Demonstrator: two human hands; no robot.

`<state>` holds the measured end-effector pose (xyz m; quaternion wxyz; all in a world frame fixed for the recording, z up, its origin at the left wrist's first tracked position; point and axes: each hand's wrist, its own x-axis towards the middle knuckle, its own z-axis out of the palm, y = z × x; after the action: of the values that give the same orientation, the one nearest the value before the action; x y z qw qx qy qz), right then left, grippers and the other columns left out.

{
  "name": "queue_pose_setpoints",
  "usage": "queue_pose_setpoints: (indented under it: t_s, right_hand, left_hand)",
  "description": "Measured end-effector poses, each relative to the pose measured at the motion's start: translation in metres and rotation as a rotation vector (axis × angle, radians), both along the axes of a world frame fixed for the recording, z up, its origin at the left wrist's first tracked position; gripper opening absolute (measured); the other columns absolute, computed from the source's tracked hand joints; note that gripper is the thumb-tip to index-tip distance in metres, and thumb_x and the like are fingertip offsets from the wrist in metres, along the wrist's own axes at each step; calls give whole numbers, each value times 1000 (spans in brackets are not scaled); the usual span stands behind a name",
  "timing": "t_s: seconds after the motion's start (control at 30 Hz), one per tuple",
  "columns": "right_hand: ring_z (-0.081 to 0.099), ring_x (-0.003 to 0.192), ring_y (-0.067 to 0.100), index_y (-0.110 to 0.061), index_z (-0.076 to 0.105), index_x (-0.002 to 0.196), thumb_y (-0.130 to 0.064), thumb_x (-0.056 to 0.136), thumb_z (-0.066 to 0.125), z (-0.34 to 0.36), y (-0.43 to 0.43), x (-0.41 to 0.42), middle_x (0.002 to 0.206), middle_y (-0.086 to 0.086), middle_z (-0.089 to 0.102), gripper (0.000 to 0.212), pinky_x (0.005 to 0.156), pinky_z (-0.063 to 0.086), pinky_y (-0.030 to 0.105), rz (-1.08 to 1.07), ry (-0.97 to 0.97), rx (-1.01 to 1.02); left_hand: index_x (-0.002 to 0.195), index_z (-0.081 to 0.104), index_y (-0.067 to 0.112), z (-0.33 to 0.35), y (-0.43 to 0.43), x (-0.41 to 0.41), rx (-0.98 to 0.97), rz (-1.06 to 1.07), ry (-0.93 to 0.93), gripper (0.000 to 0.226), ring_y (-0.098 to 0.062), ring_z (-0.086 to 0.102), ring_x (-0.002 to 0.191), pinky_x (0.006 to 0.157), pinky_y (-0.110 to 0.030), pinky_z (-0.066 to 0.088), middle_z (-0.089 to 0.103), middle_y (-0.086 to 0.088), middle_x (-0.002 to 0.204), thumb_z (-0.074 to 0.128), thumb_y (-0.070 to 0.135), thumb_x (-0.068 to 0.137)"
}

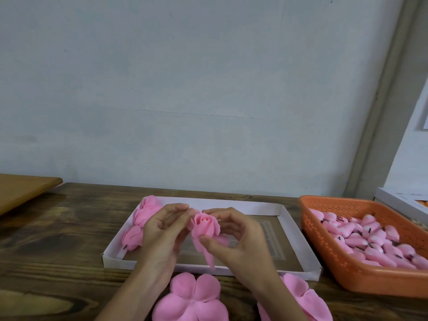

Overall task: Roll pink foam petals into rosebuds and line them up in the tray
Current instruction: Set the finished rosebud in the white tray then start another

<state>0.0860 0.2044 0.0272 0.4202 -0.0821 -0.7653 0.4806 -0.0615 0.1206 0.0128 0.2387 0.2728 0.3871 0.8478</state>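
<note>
**Item 1, left hand** (162,230). Your fingers are curled, with thumb and fingertips pinching an outer petal at the top edge of the rosebud (206,225).

**Item 2, right hand** (236,242). Your thumb presses the bud's lower body and your fingers curl round behind it, so this hand is clamped on the same bud.

**Item 3, rosebud.** It is held between both hands, at 3 o'clock from the left hand and 9 o'clock from the right, raised above the tray floor. The centre is wound tight. One loose petal end hangs toward 6 o'clock.

**Step in hand (judged).** You are wrapping the last outer petals. The next move calls for drawing the hanging end snug round the base without crushing the soft foam, then laying the bud down.

**Item 4, white cardboard tray** (298,239). It lies directly beneath your hands.

**Item 5, finished rosebuds** (146,213). They lie at the tray's 9 o'clock end, partly behind your left hand. The new bud likely goes just beside them.

**Item 6, flat petal sheets** (192,297). They lie on the worktop (58,228) at 6 o'clock from the tray, with another at 5 o'clock.

**Item 7, orange basket** (347,272). It sits at 3 o'clock, holding many pink bud cores (370,239).
</note>
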Motion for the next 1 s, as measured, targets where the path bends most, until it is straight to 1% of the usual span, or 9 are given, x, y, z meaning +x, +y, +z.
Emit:
queue_pose_setpoints:
  t_s: [0.1,0.2,0.3,0.4,0.53,0.63,0.7,0.87,1.0]
  right_hand:
    - [74,98,16,-21,76,106,-12,79,86,1,0,0,101,-8,79,30,85,59,27,13,-21,7]
    - [73,99,16,-20,76,106,-14,80,87,1,0,0,102,-9,78,29,85,59,25,27,-47,31]
    - [73,99,13,-21,76,105,-13,80,87,0,-1,0,101,-11,78,29,85,58,22,13,-53,44]
    - [73,98,14,-23,76,104,-15,80,88,0,0,-1,100,-11,78,28,84,59,26,-26,-50,33]
    - [74,97,14,-21,75,103,-8,78,87,1,2,0,104,-10,78,31,82,59,23,-33,-2,-16]
    - [74,98,15,-17,75,105,-2,77,86,0,3,1,106,-8,78,34,83,59,23,-11,3,-23]
    - [74,98,16,-15,75,107,-1,77,86,0,2,0,105,-6,78,34,85,60,27,-9,4,-30]
    - [74,99,19,-13,75,103,-4,78,86,-1,2,0,102,-3,78,29,84,60,28,29,28,-6]
    - [70,105,21,-13,76,97,-13,73,86,-2,3,-1,113,-3,71,26,85,59,32,2,60,122]
  left_hand:
    - [76,78,19,1,-1,-1,21,-4,-18,16,-22,74,73,61,-27,60,76,-14,82,77,6,68]
    - [80,76,19,2,-3,1,16,-4,31,19,-22,73,73,60,-27,59,75,-14,82,81,10,64]
    - [78,75,20,3,-3,3,9,3,59,20,-22,73,73,61,-27,59,75,-12,82,84,15,60]
    - [75,76,22,5,-3,3,32,-16,59,22,-20,74,74,63,-26,60,75,-10,81,85,18,56]
    - [79,77,21,4,-5,-1,19,-4,97,19,-20,75,77,66,-25,60,76,-10,85,83,14,62]
    - [88,79,19,3,-6,-3,-55,21,215,19,-25,77,90,71,-26,61,78,-14,96,80,12,71]
    - [94,80,21,5,-7,-4,-111,33,308,23,-26,77,95,74,-25,61,79,-13,99,81,15,72]
    - [89,80,22,7,-8,-3,-127,103,322,24,-22,78,85,69,-21,60,80,-11,90,83,19,65]
    - [89,75,13,7,-7,0,-128,105,244,34,-25,77,79,65,-23,59,78,-17,87,87,25,60]
